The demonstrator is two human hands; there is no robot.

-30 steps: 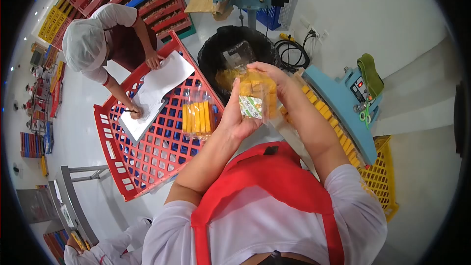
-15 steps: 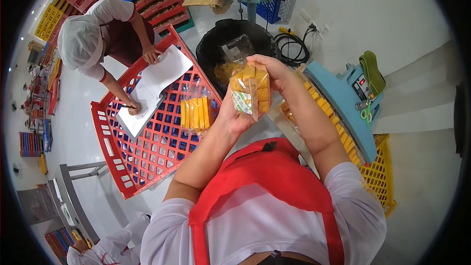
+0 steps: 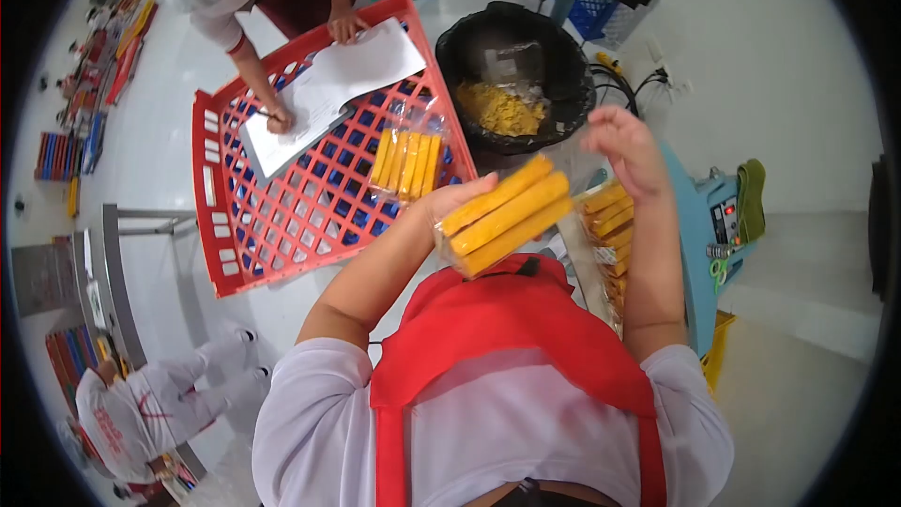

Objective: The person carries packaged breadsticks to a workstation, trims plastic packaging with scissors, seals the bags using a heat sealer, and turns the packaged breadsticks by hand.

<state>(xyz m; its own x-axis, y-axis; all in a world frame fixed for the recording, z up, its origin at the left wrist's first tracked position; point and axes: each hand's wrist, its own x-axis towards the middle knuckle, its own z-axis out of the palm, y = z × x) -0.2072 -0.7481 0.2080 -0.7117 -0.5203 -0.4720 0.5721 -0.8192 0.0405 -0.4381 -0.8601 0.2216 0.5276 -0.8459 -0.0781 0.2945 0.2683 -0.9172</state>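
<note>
My left hand [image 3: 458, 199] is closed around the lower left of a clear plastic bag of yellow cake sticks [image 3: 507, 216], with several sticks lying side by side and tilted up to the right. Just above the bag's right end my right hand [image 3: 627, 150] is raised, its fingers loosely bent and apart; nothing solid shows in it. Beyond my left hand, a second bag of yellow sticks [image 3: 407, 161] lies on the upturned red crate [image 3: 310, 145]. More packed yellow sticks [image 3: 608, 225] stand in a row under my right forearm, which partly hides them.
A black-lined bin [image 3: 469, 131] with yellow crumbs and plastic scraps stands ahead. At the right is a blue sealing machine [image 3: 690, 253] with green scissors [image 3: 718, 269]. Across the crate, a co-worker's hand [image 3: 280, 119] writes on paper [image 3: 375, 61]. Another person [image 3: 150, 408] is at lower left.
Both hands were around the bag; my right hand has let go and lifted up to the right. The bag has turned, showing its sticks lengthwise instead of the label. The view has shifted.
</note>
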